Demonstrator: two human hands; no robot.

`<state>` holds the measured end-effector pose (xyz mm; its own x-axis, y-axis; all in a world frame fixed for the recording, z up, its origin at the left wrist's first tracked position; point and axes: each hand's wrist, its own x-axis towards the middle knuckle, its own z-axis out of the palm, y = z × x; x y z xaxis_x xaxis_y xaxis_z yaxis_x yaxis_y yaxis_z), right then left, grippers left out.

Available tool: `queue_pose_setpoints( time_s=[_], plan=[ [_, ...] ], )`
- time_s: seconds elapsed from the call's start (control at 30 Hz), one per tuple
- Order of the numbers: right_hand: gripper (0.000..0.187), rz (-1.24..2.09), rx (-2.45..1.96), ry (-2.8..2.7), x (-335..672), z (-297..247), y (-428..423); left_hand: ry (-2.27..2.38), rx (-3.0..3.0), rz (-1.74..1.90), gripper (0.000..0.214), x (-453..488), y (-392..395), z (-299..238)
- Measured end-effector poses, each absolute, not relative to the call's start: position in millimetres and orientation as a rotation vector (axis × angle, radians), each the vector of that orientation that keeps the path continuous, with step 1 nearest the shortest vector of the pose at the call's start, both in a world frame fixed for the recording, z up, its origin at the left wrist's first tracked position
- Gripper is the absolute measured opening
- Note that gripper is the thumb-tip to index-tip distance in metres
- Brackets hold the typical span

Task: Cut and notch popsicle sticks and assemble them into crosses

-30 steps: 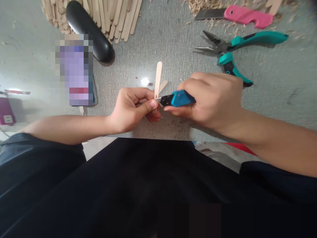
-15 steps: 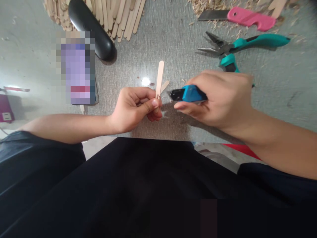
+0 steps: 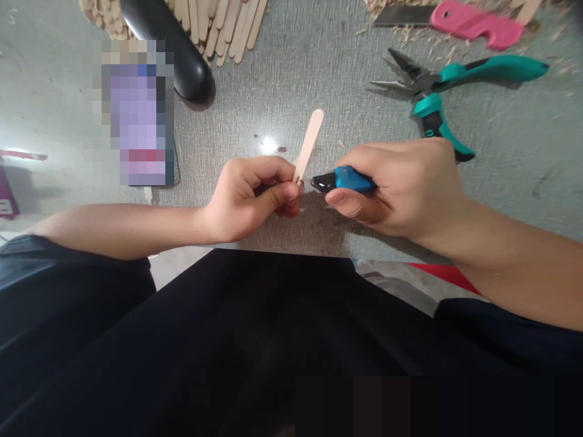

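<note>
One left hand (image 3: 255,197) pinches a stick (image 3: 310,142), the right hand (image 3: 405,188), just apart, grips a blue knife (image 3: 353,179); a slip could nick the left thumb (image 3: 289,192)!

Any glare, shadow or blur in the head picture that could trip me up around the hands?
Head view: bright glare on the table just beyond the left hand; head view: shadow below the right hand; head view: the blue cutter shows its blade poorly; head view: the phone is pixelated.

No readable text — or numbers
</note>
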<state>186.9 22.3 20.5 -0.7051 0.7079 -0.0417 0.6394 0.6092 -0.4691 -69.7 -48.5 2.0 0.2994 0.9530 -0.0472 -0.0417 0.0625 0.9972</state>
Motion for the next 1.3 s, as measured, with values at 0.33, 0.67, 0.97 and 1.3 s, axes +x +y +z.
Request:
queue_pose_setpoints(
  time_s=[0.33, 0.67, 0.97, 1.3],
  plan=[
    [0.093, 0.887, -1.142, -2.747, 186.0, 26.2, 26.1, 0.969, 1.310, 0.942, 0.038, -71.2, -48.5, 0.3],
    [0.093, 1.016, -1.137, -2.767, 182.9, 26.9, 22.6, 0.907, 1.411, 0.934, 0.024, -71.6, -50.6, 2.2],
    [0.097, 0.973, -1.212, -2.750, 175.5, 25.0, 17.4, 1.003, 1.430, 0.939, 0.023, -68.2, -54.6, 6.9],
    [0.106, 0.661, -1.266, -2.687, 176.5, 19.9, 14.0, 1.022, 1.254, 0.954, 0.041, -66.2, -50.8, 4.2]
  ],
)
